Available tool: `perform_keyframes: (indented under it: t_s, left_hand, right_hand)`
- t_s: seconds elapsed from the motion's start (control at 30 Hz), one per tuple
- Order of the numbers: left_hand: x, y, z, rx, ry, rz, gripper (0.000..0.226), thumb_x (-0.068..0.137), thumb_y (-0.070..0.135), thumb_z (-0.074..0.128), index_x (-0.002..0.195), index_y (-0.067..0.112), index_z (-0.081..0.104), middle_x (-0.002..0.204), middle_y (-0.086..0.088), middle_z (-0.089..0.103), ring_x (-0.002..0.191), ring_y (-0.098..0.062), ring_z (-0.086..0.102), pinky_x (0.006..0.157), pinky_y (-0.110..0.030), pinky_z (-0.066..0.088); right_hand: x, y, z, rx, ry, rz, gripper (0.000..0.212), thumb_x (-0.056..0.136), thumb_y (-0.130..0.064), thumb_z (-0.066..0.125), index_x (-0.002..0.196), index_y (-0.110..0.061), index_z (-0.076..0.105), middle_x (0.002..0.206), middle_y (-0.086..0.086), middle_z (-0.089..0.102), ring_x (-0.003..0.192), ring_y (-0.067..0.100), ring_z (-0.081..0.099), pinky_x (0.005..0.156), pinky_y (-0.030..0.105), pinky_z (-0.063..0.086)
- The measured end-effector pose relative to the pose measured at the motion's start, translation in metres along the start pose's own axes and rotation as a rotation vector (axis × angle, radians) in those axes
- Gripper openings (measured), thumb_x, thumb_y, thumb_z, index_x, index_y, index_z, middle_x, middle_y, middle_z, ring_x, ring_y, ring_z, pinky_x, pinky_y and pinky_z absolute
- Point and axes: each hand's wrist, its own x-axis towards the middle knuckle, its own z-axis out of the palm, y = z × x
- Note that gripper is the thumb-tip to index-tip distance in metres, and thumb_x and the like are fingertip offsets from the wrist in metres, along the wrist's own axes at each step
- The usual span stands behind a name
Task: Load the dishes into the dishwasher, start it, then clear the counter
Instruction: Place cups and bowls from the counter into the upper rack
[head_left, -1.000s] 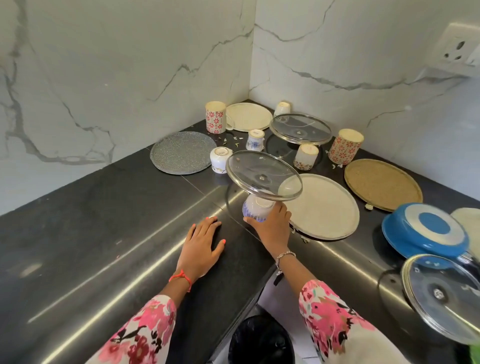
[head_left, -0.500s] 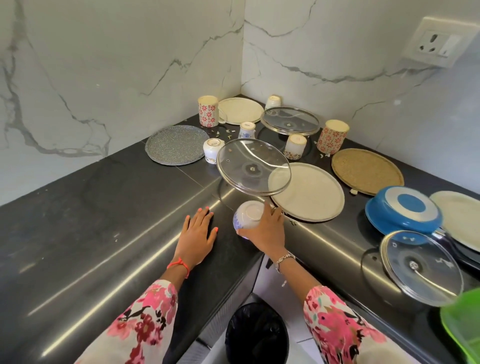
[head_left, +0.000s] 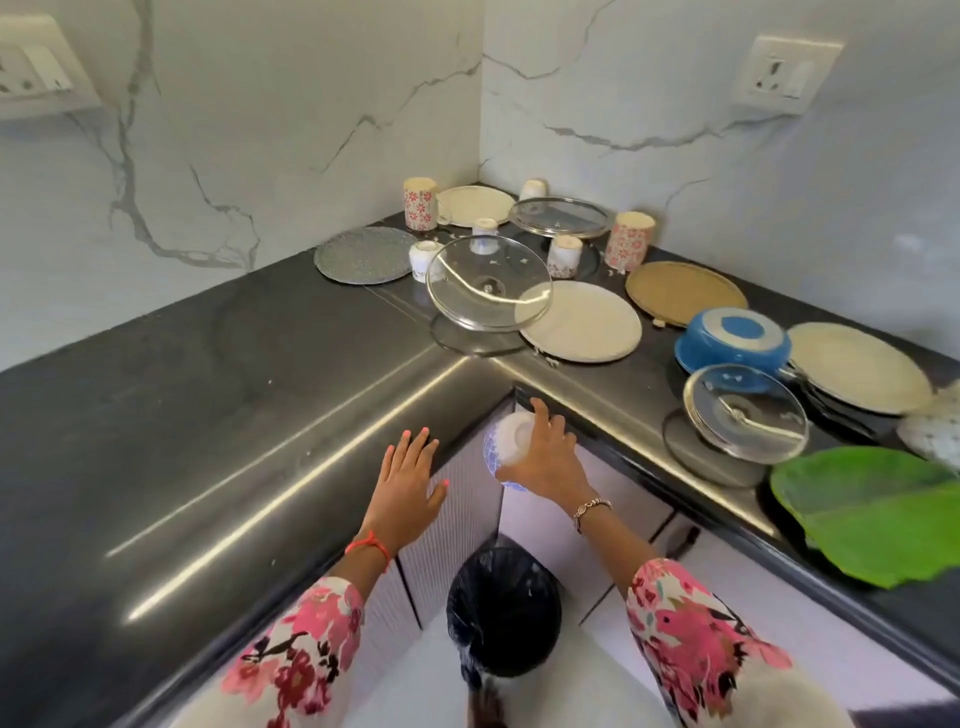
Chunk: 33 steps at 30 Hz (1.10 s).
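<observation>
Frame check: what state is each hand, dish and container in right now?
Left hand: open, fingers straight.
Right hand: grips the cup.
Cup: tipped sideways, held above the bin.
Bin: open, lined black.
Centre glass lid: tilted.
Blue pan: upside down.

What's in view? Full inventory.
Clear glass lids: 3, clear, two by corner, one right.
Cream round plates: 3, cream, corner, middle, right.
Grey speckled round plate: 1, grey, left of corner.
Tan round plate: 1, tan, right side.
Blue upturned bowl: 1, blue, right side.
Pink floral tumblers: 2, pink-cream, corner.
Small white cups: 4, white, corner.
Green leaf plate: 1, green, right.
Black bin: 1, black, floor.
White wall sockets: 2, white, walls.
Left hand: open, at dark counter edge.
Right hand: grips white-and-blue cup.
</observation>
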Motion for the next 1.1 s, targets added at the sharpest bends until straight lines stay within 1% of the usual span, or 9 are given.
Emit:
perform_keyframes:
  t_s: [0.3,0.4,0.5,0.6,0.67,0.77,0.87,1.03,1.1]
  left_hand:
    - [-0.190,0.031,0.054,-0.022,-0.120,0.130,0.055,0.079,0.033,0.047,0.122,-0.001,0.054,0.131,-0.020,0.052,0.125,-0.042,0.045,0.105,-0.050,0.020]
    - [-0.262,0.044,0.074,-0.048,-0.140,0.195,0.051,0.074,0.036,0.047,0.110,0.002,0.060,0.113,-0.017,0.064,0.110,-0.035,0.059,0.096,-0.048,0.043]
    - [-0.325,0.059,0.084,-0.090,-0.226,0.266,0.046,0.074,0.040,0.042,0.103,0.009,0.058,0.096,-0.010,0.069,0.099,-0.023,0.058,0.089,-0.034,0.044]
    - [-0.370,0.084,0.096,-0.067,-0.375,0.286,0.048,0.073,0.043,0.039,0.093,0.009,0.066,0.092,-0.007,0.071,0.087,-0.022,0.070,0.070,-0.042,0.055]
    - [-0.395,0.110,0.103,-0.048,-0.417,0.342,0.051,0.074,0.043,0.038,0.095,0.006,0.067,0.096,-0.009,0.071,0.091,-0.025,0.069,0.075,-0.050,0.053]
    - [-0.416,0.156,0.114,-0.118,-0.463,0.413,0.065,0.076,0.047,0.029,0.113,0.004,0.060,0.119,-0.013,0.062,0.116,-0.026,0.056,0.105,-0.042,0.036]
    - [-0.432,0.209,0.133,-0.144,-0.496,0.507,0.055,0.077,0.044,0.034,0.105,0.008,0.064,0.110,-0.009,0.067,0.106,-0.022,0.063,0.099,-0.031,0.039]
    - [-0.448,0.295,0.178,-0.171,-0.639,0.573,0.051,0.078,0.040,0.040,0.109,0.005,0.061,0.118,-0.016,0.062,0.109,-0.030,0.061,0.093,-0.035,0.047]
    - [-0.456,0.328,0.196,-0.199,-0.646,0.575,0.047,0.081,0.034,0.047,0.115,0.003,0.057,0.127,-0.018,0.055,0.118,-0.032,0.054,0.100,-0.038,0.040]
  right_hand:
    - [-0.219,0.070,0.066,-0.117,-0.093,0.197,0.093,0.068,-0.030,0.076,0.141,-0.021,0.019,0.132,0.014,0.028,0.117,0.043,0.040,0.092,0.042,0.044]
    - [-0.300,0.093,0.081,-0.129,-0.139,0.285,0.096,0.069,-0.028,0.075,0.143,-0.019,0.015,0.134,0.015,0.028,0.116,0.041,0.042,0.091,0.041,0.045]
    - [-0.371,0.114,0.088,-0.133,-0.163,0.357,0.096,0.069,-0.028,0.073,0.145,-0.019,0.015,0.135,0.016,0.030,0.120,0.041,0.041,0.095,0.040,0.042]
    - [-0.428,0.138,0.088,-0.065,-0.157,0.421,0.102,0.063,-0.026,0.077,0.145,-0.021,0.018,0.139,0.016,0.027,0.124,0.039,0.039,0.101,0.038,0.041]
    - [-0.463,0.157,0.085,-0.008,-0.147,0.469,0.105,0.061,-0.025,0.080,0.145,-0.022,0.017,0.143,0.017,0.024,0.126,0.038,0.039,0.102,0.039,0.041]
    - [-0.508,0.189,0.076,0.021,-0.098,0.529,0.101,0.065,-0.025,0.078,0.146,-0.023,0.018,0.144,0.017,0.026,0.128,0.035,0.038,0.103,0.035,0.038]
    - [-0.553,0.232,0.062,0.029,-0.039,0.604,0.094,0.068,-0.027,0.076,0.145,-0.024,0.022,0.144,0.014,0.026,0.129,0.035,0.037,0.102,0.034,0.036]
    - [-0.614,0.309,0.037,-0.003,-0.001,0.717,0.099,0.068,-0.034,0.077,0.147,-0.028,0.016,0.149,0.015,0.014,0.132,0.039,0.029,0.100,0.043,0.039]
    - [-0.633,0.345,0.026,-0.043,0.006,0.722,0.100,0.070,-0.038,0.075,0.147,-0.030,0.013,0.151,0.017,0.013,0.134,0.041,0.026,0.103,0.044,0.037]
